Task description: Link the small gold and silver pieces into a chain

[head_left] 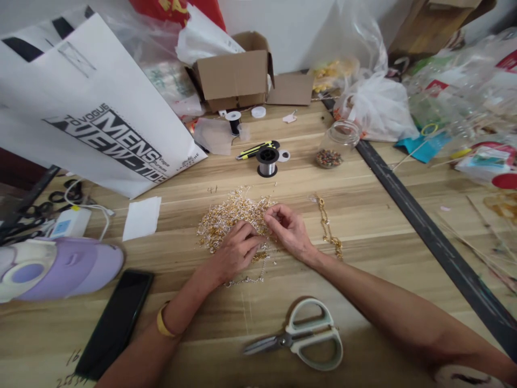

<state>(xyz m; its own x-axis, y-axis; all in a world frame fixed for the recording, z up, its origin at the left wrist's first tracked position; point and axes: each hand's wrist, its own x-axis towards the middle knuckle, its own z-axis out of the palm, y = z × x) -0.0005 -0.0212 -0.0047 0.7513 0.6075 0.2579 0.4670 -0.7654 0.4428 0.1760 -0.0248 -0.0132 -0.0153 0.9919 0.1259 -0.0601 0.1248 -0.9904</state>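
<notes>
Centrally on the wooden table point(214, 323) lies a loose pile of small gold and silver pieces point(226, 211), and both hands work at it. The left hand point(238, 248) is at its near side, palm down, fingers bent over the pieces; whether they pinch anything, I cannot tell, since the back of the hand hides the tips. The right hand point(291, 231) is at the pile's right edge, thumb and forefinger brought close together; anything between them is too small to make out. A yellow bracelet point(162, 322) circles the left wrist.

Just nearer than the pile, a thin silver chain point(254, 279) lies beside the left hand. To the pile's right, past the right hand, is a gold chain point(324, 220). Scissors point(288, 339) lie well nearer than the pile, blades pointing left. Beyond the pile stands a spool of silvery wire point(267, 168), with a black-and-yellow cutter knife point(256, 150) behind it; beyond and to the right is a clear jar point(335, 143) with multicoloured beads point(329, 158) at its bottom. Left of the pile lies white paper point(141, 218), and nearer on that side, a dark phone point(117, 323).
</notes>
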